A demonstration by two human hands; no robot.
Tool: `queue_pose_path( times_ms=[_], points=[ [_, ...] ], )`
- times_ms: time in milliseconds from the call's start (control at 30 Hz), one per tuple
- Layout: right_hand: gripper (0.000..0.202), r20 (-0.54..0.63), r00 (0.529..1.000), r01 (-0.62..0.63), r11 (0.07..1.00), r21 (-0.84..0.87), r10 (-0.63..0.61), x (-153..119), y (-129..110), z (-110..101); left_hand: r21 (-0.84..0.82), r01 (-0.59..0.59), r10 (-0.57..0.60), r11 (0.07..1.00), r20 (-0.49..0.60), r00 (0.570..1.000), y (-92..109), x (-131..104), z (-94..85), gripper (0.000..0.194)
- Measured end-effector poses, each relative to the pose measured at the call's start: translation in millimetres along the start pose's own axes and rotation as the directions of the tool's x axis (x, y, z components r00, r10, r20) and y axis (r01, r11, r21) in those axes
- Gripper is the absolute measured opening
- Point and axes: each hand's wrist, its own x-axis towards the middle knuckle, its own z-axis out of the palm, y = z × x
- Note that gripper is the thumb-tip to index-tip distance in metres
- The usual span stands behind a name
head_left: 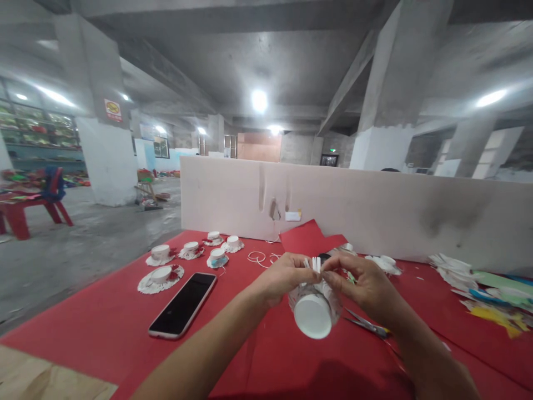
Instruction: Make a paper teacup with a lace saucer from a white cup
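Note:
A white paper cup (313, 316) hangs tilted between my hands over the red table covering (250, 355), its round base toward me. Its side is cut into narrow strips at the far end. My left hand (287, 278) pinches strips on the cup's left side, its fingers closed. Close beside it, my right hand (360, 280) has thumb and fingertips together on strips at the right. Behind the fingers a small black object (323, 258) partly shows. Scissors (368, 324) lie on the red covering, partly behind my right forearm.
Several frilled cup pieces (160, 275) sit at the left, near a black-screened phone (183, 305). White string (257, 258) and red paper (310, 238) lie farther back. Cut scraps (495, 314) are piled at right. A pale partition (353, 205) stands along the back edge.

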Motion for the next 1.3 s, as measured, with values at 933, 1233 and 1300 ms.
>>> queue_pose_path(
  times_ms=[933,1233,1300],
  points=[
    [0.023,0.288,0.957,-0.124,0.931,0.343,0.021,-2,11,-7,0.283,-0.066,0.024,0.957,0.151,0.988,7,-7,-2.6,0.011],
    [0.018,0.312,0.95,-0.11,0.918,0.381,-0.015,-4,10,-7,0.241,-0.086,0.039,0.967,0.193,0.98,6,-6,-4.7,0.009],
    [0.017,0.316,0.948,-0.102,0.926,0.364,-0.02,-3,9,-7,0.263,-0.079,0.031,0.962,0.18,0.983,6,-6,-5.3,0.011]
  ],
)
